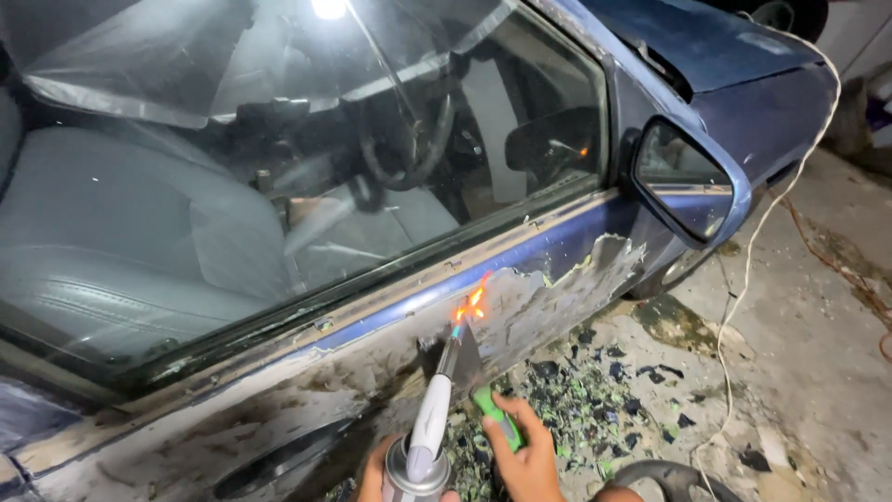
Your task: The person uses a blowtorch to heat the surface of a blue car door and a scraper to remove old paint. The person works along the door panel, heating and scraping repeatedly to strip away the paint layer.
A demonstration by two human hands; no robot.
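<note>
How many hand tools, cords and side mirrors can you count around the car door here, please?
Hand tools: 2, the white-nozzled gas torch in the left hand and the green-handled metal scraper in the right hand.
Cords: 2, one white cord, one orange cord.
Side mirrors: 1, the blue-framed side mirror.
Total: 5.

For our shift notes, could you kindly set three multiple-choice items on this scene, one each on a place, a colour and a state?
1. Where does the torch flame touch?
A. the side mirror
B. the door panel under the window
C. the ground

2. What colour is the scraper handle in the right hand?
A. green
B. red
C. black

3. How is the paint on the door?
A. whole
B. freshly sprayed
C. largely stripped

Answers: 1 B, the flame burns at the paint edge below the window; 2 A, the grip is bright green; 3 C, bare metal shows, with chips lying below. The left hand holds the torch.
</note>
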